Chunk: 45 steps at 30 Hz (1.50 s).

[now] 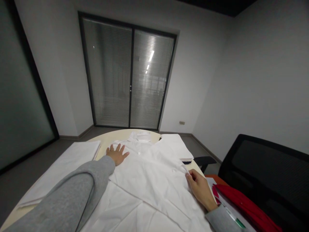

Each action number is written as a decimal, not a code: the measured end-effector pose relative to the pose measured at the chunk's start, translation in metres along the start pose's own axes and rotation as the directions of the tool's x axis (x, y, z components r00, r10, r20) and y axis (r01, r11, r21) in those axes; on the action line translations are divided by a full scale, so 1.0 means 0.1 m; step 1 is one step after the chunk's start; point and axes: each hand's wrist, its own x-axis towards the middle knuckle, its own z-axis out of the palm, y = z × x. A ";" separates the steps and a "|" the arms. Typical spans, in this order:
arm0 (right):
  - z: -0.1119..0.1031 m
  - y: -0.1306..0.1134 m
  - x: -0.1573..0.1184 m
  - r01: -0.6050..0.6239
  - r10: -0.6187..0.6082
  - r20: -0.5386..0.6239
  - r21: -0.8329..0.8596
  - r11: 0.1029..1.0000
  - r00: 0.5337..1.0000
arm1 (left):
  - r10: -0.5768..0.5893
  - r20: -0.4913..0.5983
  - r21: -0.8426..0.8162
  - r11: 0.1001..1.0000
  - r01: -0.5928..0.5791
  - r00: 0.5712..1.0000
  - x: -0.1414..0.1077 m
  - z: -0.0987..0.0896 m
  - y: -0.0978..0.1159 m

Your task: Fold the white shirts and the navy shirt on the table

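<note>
A white shirt (pixel 149 174) lies spread over the round table, its collar (pixel 140 136) toward the far edge and a button showing below it. My left hand (pixel 117 154) rests flat on the shirt's upper left part, fingers spread. At the shirt's right edge, my right hand (pixel 199 185) has its thumb and fingers closed on the fabric. Creases run across the lower part of the cloth. My left sleeve covers some of the shirt's left side.
Folded white cloth (pixel 65 167) lies on the table (pixel 103 137) at left, and a white stack (pixel 176 146) sits at the far right. To the right stand a black mesh chair (pixel 267 174) and a red item (pixel 243 203). Glass doors (pixel 130 74) are beyond.
</note>
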 end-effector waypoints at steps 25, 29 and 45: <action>0.09 -0.04 -0.13 0.267 -0.266 0.058 0.002 0.964 0.962 | 0.620 -0.227 0.252 0.783 -0.569 0.751 0.78 -0.70 1.34; 0.09 0.04 -0.08 0.194 -0.199 0.064 0.078 0.978 0.978 | 0.585 -0.139 0.251 0.801 -0.543 0.799 1.07 -0.71 1.37; 0.21 0.21 0.01 0.043 -0.046 0.028 0.089 0.995 0.999 | 0.196 -0.066 -0.050 0.979 -0.199 0.978 1.09 -0.04 0.59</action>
